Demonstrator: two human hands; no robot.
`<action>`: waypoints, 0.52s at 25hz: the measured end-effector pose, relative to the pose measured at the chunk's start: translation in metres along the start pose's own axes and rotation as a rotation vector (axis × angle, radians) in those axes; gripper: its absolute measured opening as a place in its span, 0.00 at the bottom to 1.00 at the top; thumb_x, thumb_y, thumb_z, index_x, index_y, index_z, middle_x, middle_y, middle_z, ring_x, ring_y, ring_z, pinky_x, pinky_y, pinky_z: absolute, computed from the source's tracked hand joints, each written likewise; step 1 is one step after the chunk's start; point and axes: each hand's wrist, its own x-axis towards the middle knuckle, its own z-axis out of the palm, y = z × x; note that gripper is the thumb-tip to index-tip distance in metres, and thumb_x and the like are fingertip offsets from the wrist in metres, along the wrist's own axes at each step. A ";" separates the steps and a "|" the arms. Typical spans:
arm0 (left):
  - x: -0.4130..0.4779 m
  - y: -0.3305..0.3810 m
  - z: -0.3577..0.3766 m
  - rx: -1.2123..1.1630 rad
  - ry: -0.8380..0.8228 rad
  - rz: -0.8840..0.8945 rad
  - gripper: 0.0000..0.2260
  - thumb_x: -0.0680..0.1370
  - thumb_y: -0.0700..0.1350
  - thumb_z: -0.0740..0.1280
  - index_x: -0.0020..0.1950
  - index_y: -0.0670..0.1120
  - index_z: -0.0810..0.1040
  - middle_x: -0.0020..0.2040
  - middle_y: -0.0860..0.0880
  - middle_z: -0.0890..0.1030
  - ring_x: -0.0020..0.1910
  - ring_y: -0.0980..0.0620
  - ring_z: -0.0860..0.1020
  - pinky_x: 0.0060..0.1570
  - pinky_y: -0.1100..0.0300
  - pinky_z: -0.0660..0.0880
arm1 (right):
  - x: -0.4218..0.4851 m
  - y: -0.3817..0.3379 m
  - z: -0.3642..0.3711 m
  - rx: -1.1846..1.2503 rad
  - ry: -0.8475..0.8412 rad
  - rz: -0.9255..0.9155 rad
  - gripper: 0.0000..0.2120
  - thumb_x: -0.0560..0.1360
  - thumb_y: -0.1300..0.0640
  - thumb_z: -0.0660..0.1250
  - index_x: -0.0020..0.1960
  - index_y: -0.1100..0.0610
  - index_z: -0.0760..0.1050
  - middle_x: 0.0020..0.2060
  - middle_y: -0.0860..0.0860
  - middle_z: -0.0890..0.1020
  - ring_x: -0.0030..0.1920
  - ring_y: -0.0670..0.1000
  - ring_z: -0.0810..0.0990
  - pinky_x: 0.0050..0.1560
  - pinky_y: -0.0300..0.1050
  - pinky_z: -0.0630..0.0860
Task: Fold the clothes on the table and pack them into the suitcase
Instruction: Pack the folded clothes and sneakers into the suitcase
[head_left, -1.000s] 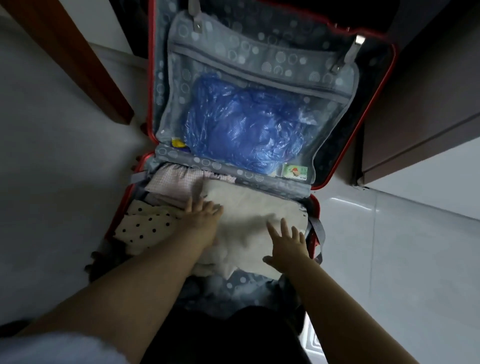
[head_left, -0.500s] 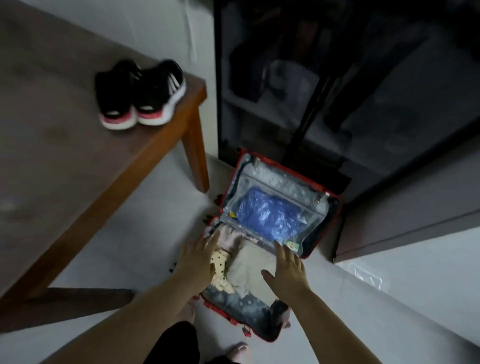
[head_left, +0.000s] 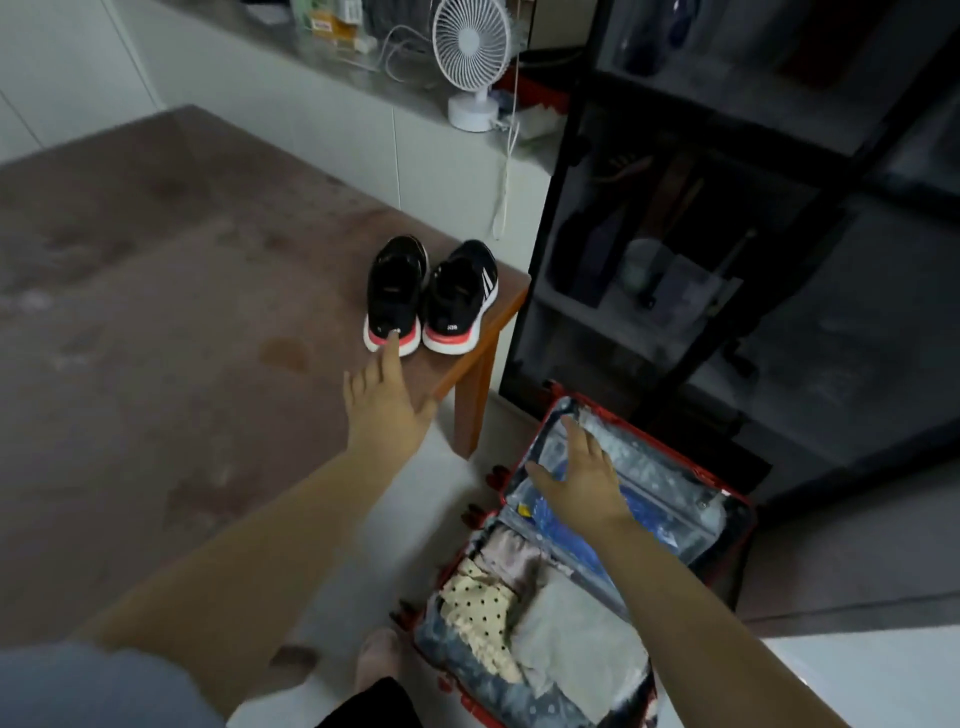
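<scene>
Left hand (head_left: 387, 410) is hovering over the table (head_left: 156, 312) corner, fingers straight, gripping nothing, one fingertip at the heel of the black sneakers (head_left: 431, 296). Right hand (head_left: 584, 478) is hovering over the open suitcase (head_left: 670, 480) lid, fingers spread, holding nothing. Folded polka-dot garment (head_left: 478, 608) and beige garment (head_left: 576, 644) are sitting side by side in the suitcase base.

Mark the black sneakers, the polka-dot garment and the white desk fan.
black sneakers (head_left: 460, 293): head view, top of the shoe with white stripes.
polka-dot garment (head_left: 478, 608): head view, middle of its visible fabric.
white desk fan (head_left: 471, 44): head view, centre of its round grille.
</scene>
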 end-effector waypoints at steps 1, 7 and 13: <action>0.024 -0.005 -0.004 -0.028 0.014 -0.014 0.39 0.73 0.48 0.68 0.77 0.46 0.50 0.72 0.40 0.63 0.71 0.40 0.60 0.72 0.45 0.49 | 0.016 -0.022 0.002 0.027 0.018 -0.005 0.37 0.75 0.44 0.65 0.76 0.52 0.49 0.75 0.55 0.57 0.74 0.57 0.55 0.74 0.54 0.54; 0.133 -0.029 -0.006 0.023 -0.083 0.018 0.41 0.72 0.52 0.68 0.77 0.46 0.48 0.75 0.40 0.57 0.73 0.40 0.57 0.72 0.44 0.51 | 0.111 -0.137 0.035 0.163 0.118 -0.021 0.39 0.73 0.45 0.67 0.75 0.56 0.51 0.72 0.55 0.62 0.71 0.59 0.61 0.70 0.54 0.60; 0.167 -0.049 0.018 -0.100 -0.276 -0.020 0.44 0.69 0.53 0.71 0.77 0.50 0.47 0.72 0.41 0.60 0.66 0.37 0.68 0.61 0.42 0.69 | 0.175 -0.167 0.060 0.315 0.208 0.185 0.44 0.70 0.46 0.70 0.75 0.58 0.47 0.71 0.59 0.63 0.69 0.62 0.65 0.65 0.58 0.68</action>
